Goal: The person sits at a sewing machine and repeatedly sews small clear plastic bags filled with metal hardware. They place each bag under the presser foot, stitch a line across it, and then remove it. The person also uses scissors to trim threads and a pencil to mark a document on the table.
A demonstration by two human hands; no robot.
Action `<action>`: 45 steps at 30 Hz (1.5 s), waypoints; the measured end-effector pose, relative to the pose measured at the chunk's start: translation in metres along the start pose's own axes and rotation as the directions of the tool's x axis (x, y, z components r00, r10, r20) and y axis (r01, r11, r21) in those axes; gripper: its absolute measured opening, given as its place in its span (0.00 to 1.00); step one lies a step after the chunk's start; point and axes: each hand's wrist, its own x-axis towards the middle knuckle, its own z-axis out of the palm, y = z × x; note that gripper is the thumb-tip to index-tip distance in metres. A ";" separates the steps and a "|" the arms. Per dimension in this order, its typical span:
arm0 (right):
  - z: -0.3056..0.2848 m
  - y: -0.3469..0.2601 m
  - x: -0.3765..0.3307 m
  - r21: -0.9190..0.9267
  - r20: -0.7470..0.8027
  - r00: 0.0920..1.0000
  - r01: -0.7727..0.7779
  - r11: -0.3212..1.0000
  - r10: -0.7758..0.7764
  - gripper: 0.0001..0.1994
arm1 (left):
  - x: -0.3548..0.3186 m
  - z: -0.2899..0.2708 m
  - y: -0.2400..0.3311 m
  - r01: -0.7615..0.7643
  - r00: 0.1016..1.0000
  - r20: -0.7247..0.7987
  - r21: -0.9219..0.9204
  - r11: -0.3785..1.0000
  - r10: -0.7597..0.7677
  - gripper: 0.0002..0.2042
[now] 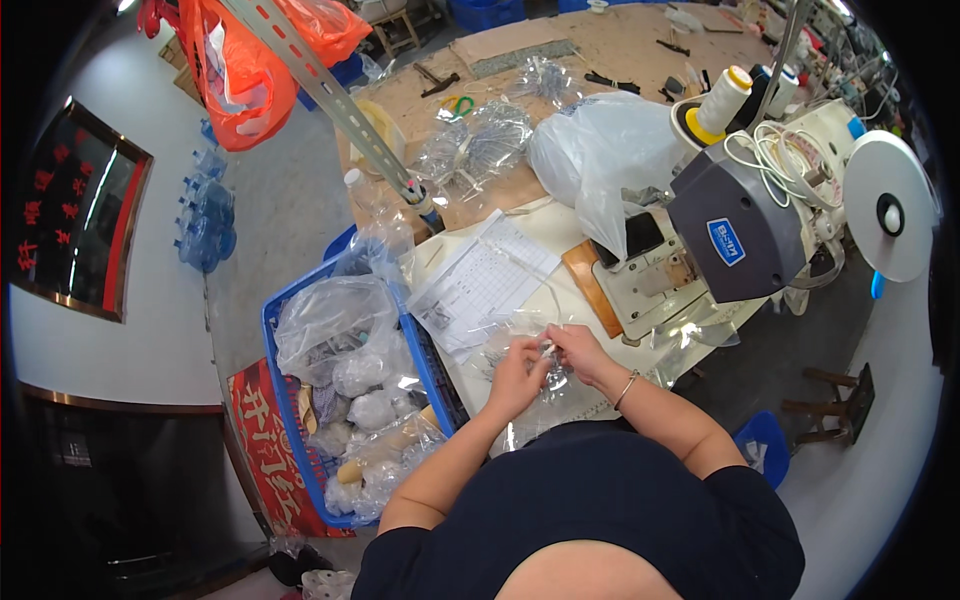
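Close together over the near edge of the sewing table [600, 385], both hands pinch a bunch of clear plastic [556, 378]. My left hand [518, 375] grips it from the left with bent fingers. From the right, my right hand [583, 355] closes its fingertips on the same clear plastic; a bracelet circles that wrist. More transparent film spreads under and behind the fingers, and its exact shape cannot be made out. Just beyond the hands lie printed paper sheets [485, 283]. A sewing machine [735, 225] stands to the right.
A blue basket [275, 350] full of plastic-wrapped pieces stands at my left. A slanting metal post [335, 90] carries an orange bag [240, 85]. Beyond the papers are clear plastic bundles [475, 150], a white plastic bag [605, 140] and a hammer [437, 82]. A wooden stool [835, 405] stands right.
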 end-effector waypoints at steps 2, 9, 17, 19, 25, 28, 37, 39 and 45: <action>-0.006 0.000 0.002 0.041 0.118 0.993 -0.012 0.999 0.007 0.16 | 0.004 -0.010 -0.014 0.229 0.973 0.079 -0.401 0.887 -0.216 0.14; 0.001 -0.016 -0.014 -0.554 0.332 0.841 0.540 0.633 -0.427 0.07 | 0.016 -0.040 -0.014 0.514 0.849 0.284 -0.637 0.574 -0.445 0.11; 0.020 0.002 -0.014 -0.632 0.114 0.649 0.632 0.449 -0.752 0.05 | 0.014 -0.039 0.004 0.381 0.915 0.304 -0.428 0.820 -0.266 0.13; 0.026 -0.003 -0.019 -0.596 0.083 0.670 0.627 0.502 -0.738 0.04 | 0.017 -0.039 -0.002 0.369 0.917 0.284 -0.337 0.866 -0.281 0.10; 0.001 -0.003 -0.019 -0.713 0.075 0.784 0.475 0.516 -0.617 0.04 | 0.004 -0.036 -0.005 -0.314 0.914 -0.061 0.519 0.795 0.401 0.05; -0.022 0.007 -0.021 -0.774 0.069 0.652 0.512 0.371 -0.755 0.05 | -0.010 -0.048 -0.028 -0.248 0.922 -0.108 0.574 0.780 0.373 0.04; -0.041 -0.011 -0.011 -0.008 -0.094 0.971 0.219 0.976 -0.218 0.12 | -0.025 -0.067 -0.001 -0.398 0.915 0.211 0.352 0.847 0.343 0.03; -0.024 -0.025 -0.003 0.299 0.002 0.994 0.104 0.949 -0.110 0.18 | -0.007 -0.061 0.013 -0.492 0.858 0.300 0.250 0.834 0.417 0.04; -0.013 -0.032 0.018 0.481 0.116 0.990 0.010 0.877 -0.075 0.21 | 0.020 -0.027 -0.028 0.151 0.979 0.206 -0.717 0.680 0.001 0.04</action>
